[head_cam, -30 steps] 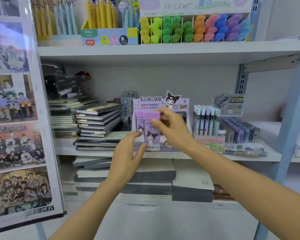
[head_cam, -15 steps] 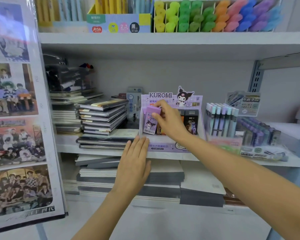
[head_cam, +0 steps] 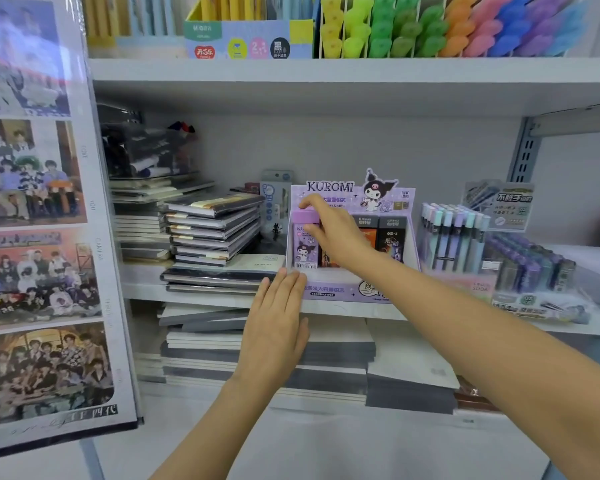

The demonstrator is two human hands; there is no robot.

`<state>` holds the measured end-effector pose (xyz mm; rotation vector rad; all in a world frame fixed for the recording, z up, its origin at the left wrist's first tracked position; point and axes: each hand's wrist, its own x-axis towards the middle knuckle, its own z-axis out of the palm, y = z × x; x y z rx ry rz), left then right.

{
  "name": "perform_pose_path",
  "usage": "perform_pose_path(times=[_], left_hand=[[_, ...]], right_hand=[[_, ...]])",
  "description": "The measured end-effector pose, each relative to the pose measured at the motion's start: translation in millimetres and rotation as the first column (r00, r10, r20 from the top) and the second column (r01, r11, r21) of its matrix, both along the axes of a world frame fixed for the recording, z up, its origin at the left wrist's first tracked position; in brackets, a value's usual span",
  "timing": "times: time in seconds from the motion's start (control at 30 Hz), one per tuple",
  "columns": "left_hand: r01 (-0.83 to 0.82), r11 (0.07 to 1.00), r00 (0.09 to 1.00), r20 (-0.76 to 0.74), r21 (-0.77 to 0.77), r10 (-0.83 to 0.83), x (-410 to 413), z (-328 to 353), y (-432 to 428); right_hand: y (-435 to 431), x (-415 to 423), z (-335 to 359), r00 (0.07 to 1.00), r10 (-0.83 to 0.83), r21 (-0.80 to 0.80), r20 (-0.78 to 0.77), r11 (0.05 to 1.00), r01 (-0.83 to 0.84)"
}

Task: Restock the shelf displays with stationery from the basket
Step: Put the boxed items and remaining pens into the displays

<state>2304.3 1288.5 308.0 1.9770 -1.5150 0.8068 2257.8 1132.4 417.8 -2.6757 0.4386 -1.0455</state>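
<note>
Purple pack [head_cam: 305, 249]: upright in leftmost slot of display box [head_cam: 329, 292] on mid shelf [head_cam: 201, 296]. Front face out, w/ cartoon figure + barcode strip at bottom.

R hand [head_cam: 336, 233]: reaching in from lower right, arm stretched long across frame. Index finger over pack's lilac cap, thumb on front just below cap, so pinching pack's top end. Other fingers curled behind, partly hidden.

L hand [head_cam: 278, 327]: palm down, flat, fingers straight + pressed together. Tips at box's lower-left front corner and shelf edge. Holding nothing; can't tell how firmly touching.

Display box: lilac card, low front wall, tall printed back panel w/ cartoon character cut-out on top. Inside, right of purple pack: dark packs [head_cam: 390, 239], upright, same flat rectangular shape, black/orange print. Some hidden behind R hand.

Left of box: notebooks [head_cam: 212, 233] stacked flat, dark covers, glossy wrap. Right of box: pens [head_cam: 447, 233] standing in a row in own tray, pastel caps.

Top shelf: highlighters [head_cam: 430, 29], rounded caps, yellow thru purple, in white divided rack. Below mid shelf: paper stacks [head_cam: 333, 351], grey/white, lying flat.

Far left: photo sheet [head_cam: 39, 244], glossy plastic, group pics.
</note>
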Motion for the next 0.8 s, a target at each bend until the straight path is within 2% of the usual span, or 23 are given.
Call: perform_pose_path(times=[0.1, 0.17, 0.43, 0.6, 0.7, 0.8], left_hand=[[0.002, 1.0, 1.0, -0.003, -0.002, -0.002, 0, 0, 0], [0.005, 1.0, 1.0, -0.003, -0.008, -0.005, 1, -1, 0], [-0.015, 1.0, 1.0, -0.008, 0.007, 0.015, 0, -3, -1], [-0.037, 0.999, 0.999, 0.018, 0.015, 0.037, -5, 2, 3], [-0.027, 0.999, 0.995, 0.097, -0.043, 0.031, -15, -9, 6], [0.029, 0.99, 0.999, 0.028, -0.135, -0.026, -26, -44, 8]], right_hand=[[2, -3, -12, 0.988, 0.001, -0.122, 0.154, 0.992, 0.018], [4, -2, -16, 0.98, 0.007, -0.176, 0.2, 0.984, 0.029], [1, -1, -12, 0.99, -0.059, -0.171, 0.13, 0.982, 0.081], [11, -20, -16, 0.995, 0.041, -0.063, 0.093, 0.997, -0.035], [27, -46, -31, 0.964, 0.144, -0.082, 0.225, 0.988, -0.129], [45, -79, -71, 0.909, 0.268, -0.05, 0.32, 0.963, -0.266]])
